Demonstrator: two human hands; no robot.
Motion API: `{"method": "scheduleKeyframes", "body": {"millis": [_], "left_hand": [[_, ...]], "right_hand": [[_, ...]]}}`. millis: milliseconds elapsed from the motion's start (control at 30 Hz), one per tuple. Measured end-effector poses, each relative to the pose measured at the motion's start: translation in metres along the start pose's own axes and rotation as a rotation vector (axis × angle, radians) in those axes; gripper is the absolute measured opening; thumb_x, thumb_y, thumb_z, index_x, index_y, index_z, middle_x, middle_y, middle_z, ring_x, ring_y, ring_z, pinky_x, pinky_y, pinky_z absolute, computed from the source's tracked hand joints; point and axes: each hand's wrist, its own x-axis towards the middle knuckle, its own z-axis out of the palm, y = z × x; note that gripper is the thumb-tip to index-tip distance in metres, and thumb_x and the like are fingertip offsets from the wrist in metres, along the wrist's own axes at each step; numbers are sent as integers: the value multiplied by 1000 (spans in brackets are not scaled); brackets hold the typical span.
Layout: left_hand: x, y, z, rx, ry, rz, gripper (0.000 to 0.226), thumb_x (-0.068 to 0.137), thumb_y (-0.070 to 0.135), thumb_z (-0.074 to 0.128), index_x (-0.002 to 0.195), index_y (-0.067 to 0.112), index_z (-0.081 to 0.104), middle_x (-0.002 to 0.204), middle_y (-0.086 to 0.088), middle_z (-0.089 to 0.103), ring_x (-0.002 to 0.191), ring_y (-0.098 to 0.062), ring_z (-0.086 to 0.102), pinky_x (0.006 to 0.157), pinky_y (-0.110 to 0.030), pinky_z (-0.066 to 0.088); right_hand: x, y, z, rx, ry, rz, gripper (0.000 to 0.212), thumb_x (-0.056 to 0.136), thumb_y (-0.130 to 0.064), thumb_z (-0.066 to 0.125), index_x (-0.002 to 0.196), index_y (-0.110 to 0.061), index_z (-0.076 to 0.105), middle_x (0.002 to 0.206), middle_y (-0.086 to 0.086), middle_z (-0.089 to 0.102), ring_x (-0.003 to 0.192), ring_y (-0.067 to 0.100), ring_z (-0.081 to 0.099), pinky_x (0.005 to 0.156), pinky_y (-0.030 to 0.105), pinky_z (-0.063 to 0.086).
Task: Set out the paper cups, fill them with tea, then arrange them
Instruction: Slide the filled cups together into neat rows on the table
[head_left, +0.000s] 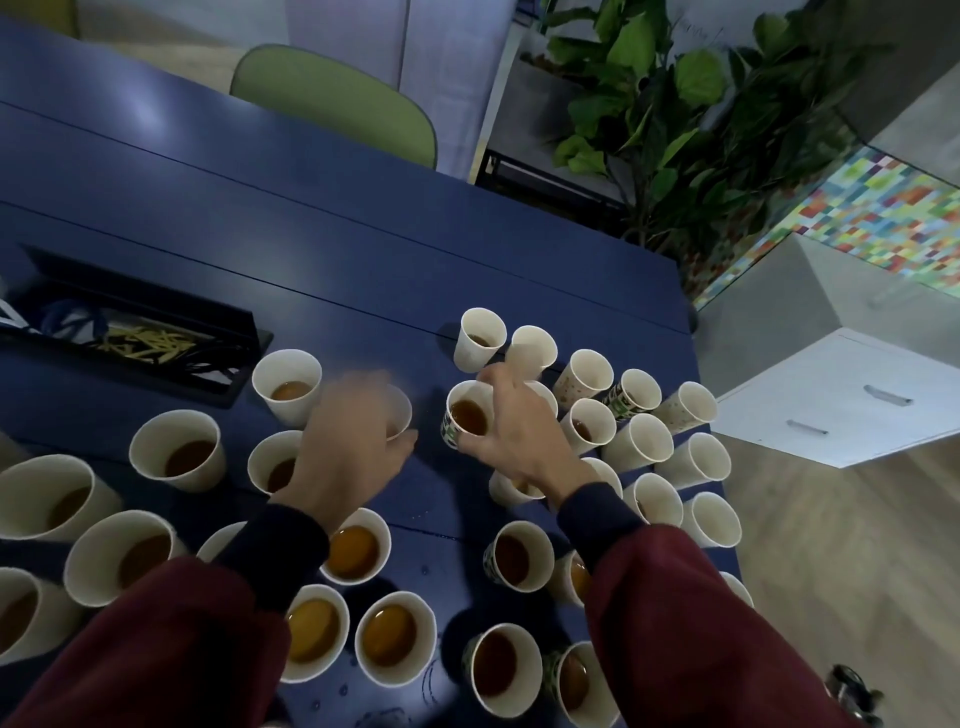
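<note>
Several paper cups stand on a dark blue table (311, 218), most holding brown tea. My right hand (511, 431) grips a patterned cup of tea (466, 418) by its rim near the table's middle. My left hand (353, 441) is blurred and wraps around a white cup (401, 413), of which only the right edge shows. One group of filled cups (176, 457) spreads to the left and front. A tighter group of cups (639, 441) fills the right side up to the table edge.
A black tray (130, 332) with yellow sticks and packets lies at the left rear. A green chair (337, 104) stands behind the table. A leafy plant (675, 104) and a white drawer cabinet (841, 400) are at the right. Drops of liquid dot the table front.
</note>
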Motion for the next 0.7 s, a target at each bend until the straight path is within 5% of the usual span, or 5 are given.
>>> {"method": "scheduleKeyframes", "body": {"millis": [233, 400, 633, 700], "left_hand": [[10, -13, 17, 40, -63, -53, 82, 77, 42, 82, 141, 11, 40, 131, -13, 52, 112, -32, 56, 91, -44, 52], [13, -18, 20, 55, -30, -59, 69, 75, 34, 84, 128, 8, 48, 121, -13, 55, 104, -31, 57, 83, -39, 52], [23, -19, 22, 52, -112, -81, 90, 79, 40, 82, 149, 10, 35, 134, -11, 50, 117, -29, 56, 95, -38, 50], [25, -17, 22, 52, -115, -57, 79, 80, 40, 80, 144, 15, 40, 131, -10, 52, 113, -29, 58, 90, -38, 52]], "right_hand": [[42, 5, 25, -323, -10, 46, 60, 83, -49, 71, 123, -13, 45, 121, 6, 60, 102, 29, 62, 69, 34, 33], [57, 7, 40, -308, -11, 84, 63, 86, -49, 69, 129, -8, 47, 124, 13, 57, 105, 32, 61, 78, 40, 49], [64, 7, 41, -290, -38, 162, 70, 86, -49, 72, 131, -2, 46, 123, 18, 57, 107, 32, 60, 80, 34, 45], [63, 8, 39, -276, -48, 173, 74, 84, -52, 74, 132, -3, 46, 123, 18, 58, 108, 32, 60, 79, 31, 42]]}}
